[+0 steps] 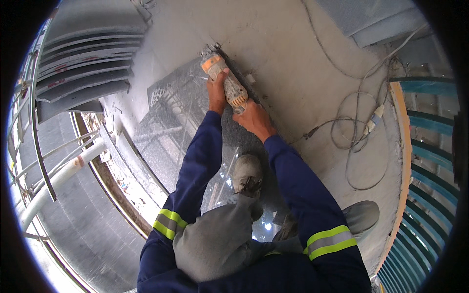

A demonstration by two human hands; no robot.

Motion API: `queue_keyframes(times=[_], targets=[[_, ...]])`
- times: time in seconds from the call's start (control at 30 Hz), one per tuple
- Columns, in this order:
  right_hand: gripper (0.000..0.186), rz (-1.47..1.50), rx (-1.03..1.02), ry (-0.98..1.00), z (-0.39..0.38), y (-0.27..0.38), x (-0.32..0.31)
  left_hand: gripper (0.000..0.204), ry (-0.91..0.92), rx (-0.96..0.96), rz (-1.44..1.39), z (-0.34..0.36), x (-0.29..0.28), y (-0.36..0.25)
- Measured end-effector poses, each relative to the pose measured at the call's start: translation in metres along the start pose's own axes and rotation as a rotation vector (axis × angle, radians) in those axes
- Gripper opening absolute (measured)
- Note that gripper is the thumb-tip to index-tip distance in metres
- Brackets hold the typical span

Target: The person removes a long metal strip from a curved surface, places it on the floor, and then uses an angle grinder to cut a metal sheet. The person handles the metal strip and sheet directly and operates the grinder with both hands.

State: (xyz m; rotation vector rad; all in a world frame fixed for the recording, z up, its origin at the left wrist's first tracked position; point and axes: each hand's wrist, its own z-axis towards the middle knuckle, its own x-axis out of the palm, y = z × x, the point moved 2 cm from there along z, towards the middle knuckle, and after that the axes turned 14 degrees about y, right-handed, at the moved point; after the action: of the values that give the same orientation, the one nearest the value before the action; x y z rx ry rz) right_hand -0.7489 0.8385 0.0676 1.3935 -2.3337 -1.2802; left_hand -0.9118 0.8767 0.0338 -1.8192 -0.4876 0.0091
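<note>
Navy sleeves [312, 190] with yellow-and-silver bands run closest to the camera, either side of your bent grey-trousered knee [207, 244]. Both your hands are clenched on one power tool [233, 88], a dusty orange-and-grey body. Your left hand [218, 93] grips its left flank midway along, thumb laid over the top; your right hand [254, 119] is closed round the rear end. Tool sits between the two grips and runs on ahead of them, orange head section past your left thumb, pointing away from you and slightly left.

Under it: dark polished slab [171, 115]. Tool lies along the slab's right edge, head at the far corner; can't tell whether the head touches stone. Your dusty shoe [247, 173] is planted on the slab, behind the grip, toward the near end. Slab's face is shiny, reflections all over its left half.

Off the slab's right edge, on the pale floor [293, 53]: looped cable [346, 146], well apart from your right hand, with a whitish-yellow connector [375, 119] among the loops. Beyond that, teal bars [432, 122] behind an orange-tan edging strip [401, 146]. Off the slab's left corner: stacked grey sheets [93, 53], upper left; pale pipe [63, 173] below them. More grey panels [386, 24], upper right.
</note>
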Motion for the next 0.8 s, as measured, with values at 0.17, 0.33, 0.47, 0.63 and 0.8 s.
queue_keyframes(times=[0.17,0.33,0.47,0.63,0.8], targets=[[0.056,-0.023,0.034,0.024,-0.007,-0.005,0.000,0.043,0.013,-0.011,-0.008,-0.009,0.003,0.001],[0.057,-0.006,0.032,-0.001,-0.009,-0.013,0.004,0.045,0.028,-0.009,-0.002,-0.012,0.008,-0.001],[0.058,-0.014,0.050,-0.005,-0.007,-0.009,0.004,0.045,0.015,0.000,-0.036,-0.011,0.005,0.005],[0.054,0.086,0.007,0.044,0.003,-0.011,0.001,0.044,0.015,-0.015,0.041,-0.002,0.001,0.002],[0.048,0.133,-0.004,0.050,0.008,-0.009,-0.001,0.046,-0.018,0.002,0.040,0.003,0.006,-0.002]])
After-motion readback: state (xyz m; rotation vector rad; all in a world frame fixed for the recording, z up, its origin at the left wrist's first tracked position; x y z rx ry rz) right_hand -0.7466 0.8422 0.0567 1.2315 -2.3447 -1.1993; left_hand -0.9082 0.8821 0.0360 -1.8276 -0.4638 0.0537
